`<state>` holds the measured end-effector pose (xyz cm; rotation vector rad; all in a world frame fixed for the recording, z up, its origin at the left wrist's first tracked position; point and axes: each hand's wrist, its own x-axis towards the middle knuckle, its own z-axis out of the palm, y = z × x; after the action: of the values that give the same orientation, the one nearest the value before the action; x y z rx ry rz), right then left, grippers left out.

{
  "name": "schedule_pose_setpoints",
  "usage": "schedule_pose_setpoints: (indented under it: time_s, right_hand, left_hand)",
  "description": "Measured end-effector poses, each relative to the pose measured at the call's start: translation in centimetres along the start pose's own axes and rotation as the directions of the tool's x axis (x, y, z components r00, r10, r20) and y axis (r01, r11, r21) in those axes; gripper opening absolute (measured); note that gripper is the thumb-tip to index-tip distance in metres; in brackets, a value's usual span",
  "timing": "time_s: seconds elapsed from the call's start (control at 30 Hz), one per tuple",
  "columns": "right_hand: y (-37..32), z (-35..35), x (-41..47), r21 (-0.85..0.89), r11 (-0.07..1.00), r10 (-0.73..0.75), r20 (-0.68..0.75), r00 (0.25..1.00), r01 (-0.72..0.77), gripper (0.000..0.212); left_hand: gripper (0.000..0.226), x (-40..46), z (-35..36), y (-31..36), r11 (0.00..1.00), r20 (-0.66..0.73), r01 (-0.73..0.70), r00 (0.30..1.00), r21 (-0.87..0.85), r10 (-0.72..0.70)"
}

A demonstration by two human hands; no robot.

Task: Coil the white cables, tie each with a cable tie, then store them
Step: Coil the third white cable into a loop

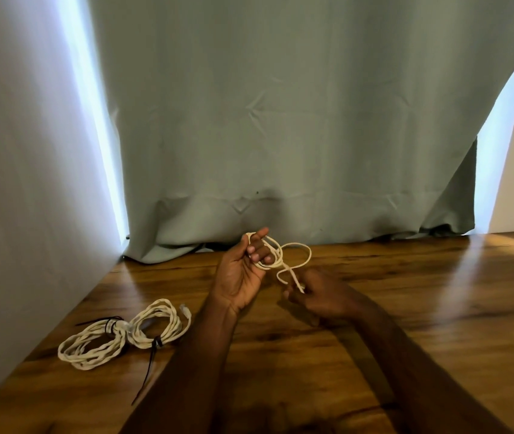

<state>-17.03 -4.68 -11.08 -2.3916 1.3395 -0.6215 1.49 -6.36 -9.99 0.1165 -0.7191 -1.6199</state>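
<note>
My left hand [243,270] is raised palm-up above the wooden table [406,308], its fingers closed through a small coil of white cable [276,250]. From that coil a loose loop [302,255] runs down to my right hand [315,296], which pinches the cable's free end. Two finished white coils lie on the table at the left: one [88,347] bound by a black cable tie [108,322], the other [158,324] bound by a second black tie [152,358] with a long tail.
A grey-green curtain [280,136] hangs down to the table's far edge. A pale wall [14,183] closes the left side next to the finished coils. Bright light shows at both curtain edges.
</note>
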Motion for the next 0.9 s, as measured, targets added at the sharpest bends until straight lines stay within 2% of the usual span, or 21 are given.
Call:
schedule_pose_setpoints:
  time_s: [0.13, 0.27, 0.37, 0.47, 0.53, 0.6, 0.63, 0.7, 0.77, 0.83, 0.9]
  right_hand:
    - [-0.5, -1.0, -0.6, -0.212, 0.977, 0.027, 0.057, 0.998, -0.014, 0.012]
    - [-1.4, -0.6, -0.8, -0.344, 0.939, 0.094, 0.224, 0.97, -0.011, 0.019]
    - [-2.4, -0.3, -0.8, -0.371, 0.929, 0.115, 0.236, 0.965, -0.021, 0.025]
    - [-2.6, -0.4, -0.7, -0.379, 0.923, 0.171, 0.232, 0.958, -0.073, 0.042]
    - [-2.2, -0.3, -0.7, -0.367, 0.925, 0.192, 0.222, 0.956, -0.1, 0.041]
    - [-1.3, 0.0, -0.6, -0.262, 0.958, 0.154, 0.138, 0.978, -0.114, 0.034]
    - [-1.0, 0.1, -0.6, -0.168, 0.977, 0.141, 0.061, 0.988, -0.129, 0.04]
    - [-1.0, 0.1, -0.5, 0.094, 0.984, 0.16, -0.104, 0.982, -0.15, 0.07]
    - [-1.2, -0.3, -0.2, 0.27, 0.957, 0.178, -0.256, 0.95, -0.106, 0.086]
    - [-1.2, -0.8, 0.0, 0.341, 0.939, 0.177, -0.369, 0.912, -0.044, 0.089]
    - [-1.1, -1.3, -0.2, 0.348, 0.937, 0.151, -0.443, 0.884, 0.014, 0.089]
  left_hand:
    - [0.033, 0.6, -0.6, 0.0, 0.996, -0.07, -0.076, 0.994, 0.037, 0.079]
    - [0.025, 0.8, -0.6, 0.1, 0.99, -0.099, -0.137, 0.985, 0.029, 0.139]
    - [0.023, 0.7, -0.2, -0.1, 0.988, -0.08, -0.152, 0.985, 0.009, 0.152]
    - [0.016, 0.6, 0.1, 0.2, 0.991, -0.034, -0.134, 0.991, -0.024, 0.133]
    - [0.02, 0.6, -0.1, 0.2, 0.994, -0.012, -0.104, 0.995, -0.023, 0.103]
    - [0.027, 0.5, -0.3, 0.1, 0.997, 0.001, -0.076, 0.997, 0.008, 0.075]
    - [0.029, 0.3, -0.3, 0.0, 0.998, 0.008, -0.055, 0.998, 0.027, 0.055]
    - [0.031, 0.1, -0.2, -0.2, 0.998, 0.009, -0.008, 1.0, 0.066, 0.007]
    - [0.027, -0.2, -0.3, -0.4, 0.994, -0.014, 0.03, 0.999, 0.102, -0.029]
    - [0.025, -0.3, -0.7, -0.5, 0.987, -0.061, 0.068, 0.996, 0.147, -0.059]
    - [0.032, -0.3, -1.1, -0.6, 0.967, -0.115, 0.123, 0.988, 0.223, -0.1]
